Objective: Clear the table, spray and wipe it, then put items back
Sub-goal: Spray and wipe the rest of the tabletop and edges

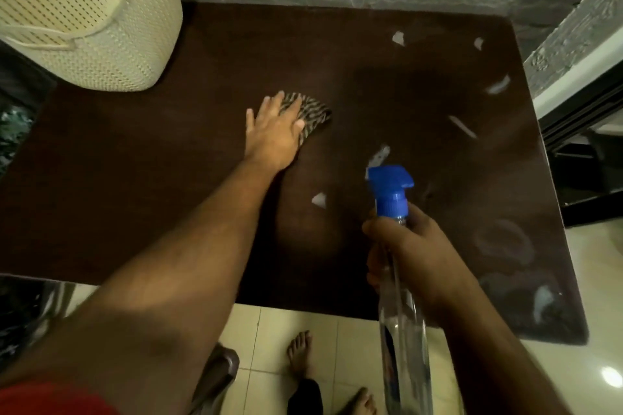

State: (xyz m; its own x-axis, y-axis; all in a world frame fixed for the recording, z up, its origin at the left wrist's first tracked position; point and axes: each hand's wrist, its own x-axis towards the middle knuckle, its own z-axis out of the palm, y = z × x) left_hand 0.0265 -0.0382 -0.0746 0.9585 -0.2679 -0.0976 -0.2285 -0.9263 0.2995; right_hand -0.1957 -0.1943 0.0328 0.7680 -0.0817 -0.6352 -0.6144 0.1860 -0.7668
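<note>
Pressing a cloth (312, 114) flat under the left hand (274, 130) to wipe the table (135, 178), right hand (408, 256) gripping the spray bottle (401, 296) ready.

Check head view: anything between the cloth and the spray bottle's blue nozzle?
Only bare dark table between cloth and spray bottle, plus one pale glare patch.

Dark brown table (135, 178), streaked wet; striped cloth (312, 114) flat at centre; clear blue-capped spray bottle (403, 307) upright above near edge.
</note>
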